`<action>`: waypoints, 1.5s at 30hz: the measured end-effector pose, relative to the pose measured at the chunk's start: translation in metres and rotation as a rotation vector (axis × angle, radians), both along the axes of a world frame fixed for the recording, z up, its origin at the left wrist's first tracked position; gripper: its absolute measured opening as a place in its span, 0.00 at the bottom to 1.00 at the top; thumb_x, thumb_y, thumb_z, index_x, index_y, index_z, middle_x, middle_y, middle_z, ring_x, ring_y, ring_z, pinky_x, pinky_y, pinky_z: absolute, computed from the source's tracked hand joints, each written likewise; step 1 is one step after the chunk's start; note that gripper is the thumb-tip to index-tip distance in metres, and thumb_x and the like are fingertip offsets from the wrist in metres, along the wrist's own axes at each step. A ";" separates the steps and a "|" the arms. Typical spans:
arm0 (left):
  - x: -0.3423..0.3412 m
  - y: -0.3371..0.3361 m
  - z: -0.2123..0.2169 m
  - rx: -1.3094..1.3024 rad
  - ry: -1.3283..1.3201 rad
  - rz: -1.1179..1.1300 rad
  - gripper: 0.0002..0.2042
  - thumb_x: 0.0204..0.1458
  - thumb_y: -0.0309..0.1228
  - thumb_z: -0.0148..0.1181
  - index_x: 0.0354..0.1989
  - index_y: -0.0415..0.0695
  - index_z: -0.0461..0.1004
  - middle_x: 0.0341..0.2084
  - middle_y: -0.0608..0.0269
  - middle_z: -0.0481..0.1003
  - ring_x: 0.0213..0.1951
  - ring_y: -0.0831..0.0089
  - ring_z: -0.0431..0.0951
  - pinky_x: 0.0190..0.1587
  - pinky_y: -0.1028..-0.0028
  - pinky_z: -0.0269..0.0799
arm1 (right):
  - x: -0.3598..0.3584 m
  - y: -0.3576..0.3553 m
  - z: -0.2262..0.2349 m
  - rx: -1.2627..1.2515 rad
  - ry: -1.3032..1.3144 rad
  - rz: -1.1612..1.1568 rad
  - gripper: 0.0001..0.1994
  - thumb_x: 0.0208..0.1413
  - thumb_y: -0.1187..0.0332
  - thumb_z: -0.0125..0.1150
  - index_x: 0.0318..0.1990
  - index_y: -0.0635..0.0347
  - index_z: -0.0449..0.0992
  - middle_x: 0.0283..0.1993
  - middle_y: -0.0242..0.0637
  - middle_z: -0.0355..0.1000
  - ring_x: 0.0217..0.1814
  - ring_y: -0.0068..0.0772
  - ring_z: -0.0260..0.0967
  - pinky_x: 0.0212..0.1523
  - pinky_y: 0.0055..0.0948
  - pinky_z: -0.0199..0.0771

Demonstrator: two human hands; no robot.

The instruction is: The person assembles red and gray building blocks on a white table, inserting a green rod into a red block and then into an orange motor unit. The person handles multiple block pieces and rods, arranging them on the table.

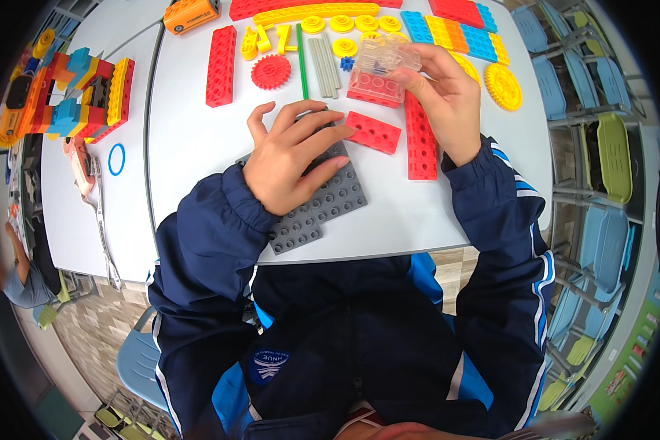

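Fingers spread, my left hand (293, 150) lies over dark grey studded building plates (337, 192) near the table's front edge, hiding part of them. My right hand (447, 95) pinches a clear plastic building brick (380, 55) between thumb and fingers. Beneath it sits another clear studded piece (376, 84) with red showing under it; whether the two clear pieces touch, I cannot tell. Just below lies a red brick with holes (374, 133). A long red beam (421, 143) runs toward me beside my right wrist.
Across the table's far side lie a red gear (270, 72), grey rods (324, 66), a green rod (302, 62), yellow wheels (342, 24), a yellow gear (504, 86) and blue bricks (481, 44). At the left stand a colourful brick build (88, 95) and a blue ring (116, 159).
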State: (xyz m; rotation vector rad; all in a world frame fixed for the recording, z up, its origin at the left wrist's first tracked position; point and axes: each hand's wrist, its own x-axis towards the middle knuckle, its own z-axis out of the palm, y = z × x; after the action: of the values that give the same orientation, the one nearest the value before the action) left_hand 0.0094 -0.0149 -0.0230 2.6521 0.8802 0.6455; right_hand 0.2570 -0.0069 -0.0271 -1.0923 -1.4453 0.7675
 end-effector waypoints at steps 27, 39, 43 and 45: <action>0.002 0.001 0.001 -0.028 -0.011 -0.007 0.15 0.51 0.36 0.62 0.48 0.52 0.75 0.50 0.68 0.74 0.57 0.66 0.67 0.60 0.51 0.42 | 0.000 -0.006 0.010 0.121 -0.389 -0.050 0.14 0.58 0.72 0.61 0.49 0.70 0.72 0.44 0.41 0.76 0.42 0.28 0.76 0.42 0.24 0.77; -0.003 0.003 0.016 -0.046 -0.281 0.116 0.22 0.48 0.36 0.67 0.51 0.42 0.74 0.54 0.56 0.71 0.52 0.64 0.70 0.54 0.69 0.55 | 0.003 -0.006 0.022 0.006 0.217 0.060 0.14 0.58 0.68 0.63 0.47 0.66 0.72 0.37 0.40 0.77 0.37 0.25 0.75 0.41 0.24 0.76; -0.005 0.003 0.025 -0.390 -0.512 0.108 0.24 0.48 0.35 0.68 0.52 0.39 0.73 0.44 0.57 0.76 0.42 0.69 0.72 0.46 0.74 0.65 | 0.002 -0.020 0.031 -0.276 0.434 0.172 0.11 0.60 0.69 0.60 0.46 0.65 0.71 0.40 0.41 0.77 0.40 0.28 0.76 0.44 0.25 0.76; -0.010 0.003 0.024 -0.699 -0.559 0.048 0.24 0.49 0.34 0.67 0.53 0.38 0.72 0.39 0.59 0.78 0.39 0.73 0.72 0.49 0.73 0.65 | -0.008 -0.027 0.030 -0.307 0.426 0.239 0.10 0.61 0.69 0.59 0.45 0.65 0.70 0.40 0.42 0.77 0.40 0.29 0.76 0.44 0.25 0.76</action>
State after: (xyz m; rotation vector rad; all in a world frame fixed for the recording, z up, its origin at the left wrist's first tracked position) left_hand -0.0003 -0.0120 0.0009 1.7152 0.8041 0.8403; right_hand 0.2494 -0.0339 0.0026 -0.9148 -1.1241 1.3400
